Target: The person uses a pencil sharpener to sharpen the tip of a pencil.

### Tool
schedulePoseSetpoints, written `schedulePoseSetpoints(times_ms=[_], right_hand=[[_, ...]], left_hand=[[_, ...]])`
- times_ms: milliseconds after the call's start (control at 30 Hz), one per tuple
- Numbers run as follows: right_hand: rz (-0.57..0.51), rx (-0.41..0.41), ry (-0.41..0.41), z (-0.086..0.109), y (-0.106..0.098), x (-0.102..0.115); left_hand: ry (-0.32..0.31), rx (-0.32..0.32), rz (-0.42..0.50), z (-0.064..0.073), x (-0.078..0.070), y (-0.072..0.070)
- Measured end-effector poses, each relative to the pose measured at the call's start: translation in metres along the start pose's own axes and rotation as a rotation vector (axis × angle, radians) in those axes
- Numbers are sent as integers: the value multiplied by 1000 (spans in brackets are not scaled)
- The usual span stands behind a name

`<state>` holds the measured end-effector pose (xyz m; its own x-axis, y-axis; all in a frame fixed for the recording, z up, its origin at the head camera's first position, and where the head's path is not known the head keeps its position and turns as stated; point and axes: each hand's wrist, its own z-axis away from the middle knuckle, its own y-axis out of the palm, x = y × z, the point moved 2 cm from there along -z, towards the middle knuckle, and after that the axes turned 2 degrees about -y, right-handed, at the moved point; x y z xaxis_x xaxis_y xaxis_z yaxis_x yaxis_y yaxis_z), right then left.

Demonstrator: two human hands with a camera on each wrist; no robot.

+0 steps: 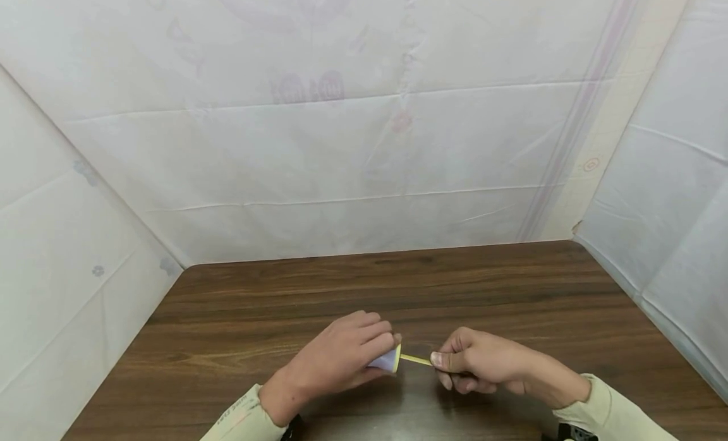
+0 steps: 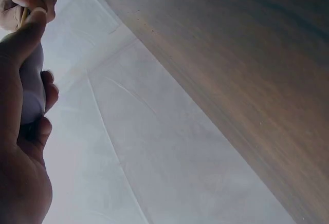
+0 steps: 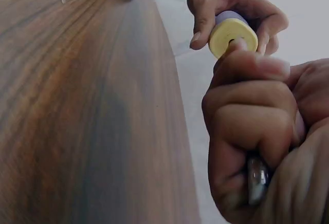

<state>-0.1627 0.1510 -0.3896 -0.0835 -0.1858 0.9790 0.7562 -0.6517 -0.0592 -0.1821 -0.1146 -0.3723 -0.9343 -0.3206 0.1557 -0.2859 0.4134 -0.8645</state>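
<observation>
My left hand (image 1: 347, 349) grips a small purple pencil sharpener (image 1: 385, 360) with a yellow end face. That yellow face (image 3: 222, 37) is turned toward the right hand in the right wrist view and has a dark hole in its middle. From it a thin yellow pencil (image 1: 416, 360) runs across to my right hand (image 1: 489, 362), pinched between thumb and forefinger. The other right fingers are curled under. A silvery end (image 3: 257, 179) shows inside that curled hand in the right wrist view. In the left wrist view, fingers wrap the purple body (image 2: 33, 88).
Both hands are over the near part of a dark wooden table (image 1: 273, 296). Pale patterned sheets (image 1: 341, 150) hang behind it and on both sides, close to its edges. Light sleeves (image 1: 614, 412) cover the forearms.
</observation>
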Motion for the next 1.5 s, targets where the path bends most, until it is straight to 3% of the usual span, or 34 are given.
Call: schedulePoseSetpoints(times_ms=[133,367,467,667,867,1000,1133,1233,1300,1367,1500], right_hand=[[82,-13,-28,0,-2,4],[498,-177,-124,3,-2,14],[695,-288,-193,4,0,17],[1024,-562,-443,4,12,22],[1224,-714,-705,2,14,20],[1293,-797,-942,1,14,24],[1393,-831,-1244,-1,14,33],[1483,-801,-1473,-1,13,38],[1536,-781,-1581,-1,13,39],[1559,-763,-1632,-2,13,39],[1604,-742,-1586,-2,15,37]], left_hand=[[-21,-29,18,0,1,-1],[-147,-13,84,5,2,3],[-203,-9,111,6,3,4],[-304,-42,144,7,5,6],[-373,-19,187,8,5,5],[-432,17,279,8,4,4],[-463,17,419,7,5,2],[-464,4,490,7,5,-1],[-458,3,508,7,6,-2],[-445,7,502,7,6,-3],[-418,19,471,6,7,-2]])
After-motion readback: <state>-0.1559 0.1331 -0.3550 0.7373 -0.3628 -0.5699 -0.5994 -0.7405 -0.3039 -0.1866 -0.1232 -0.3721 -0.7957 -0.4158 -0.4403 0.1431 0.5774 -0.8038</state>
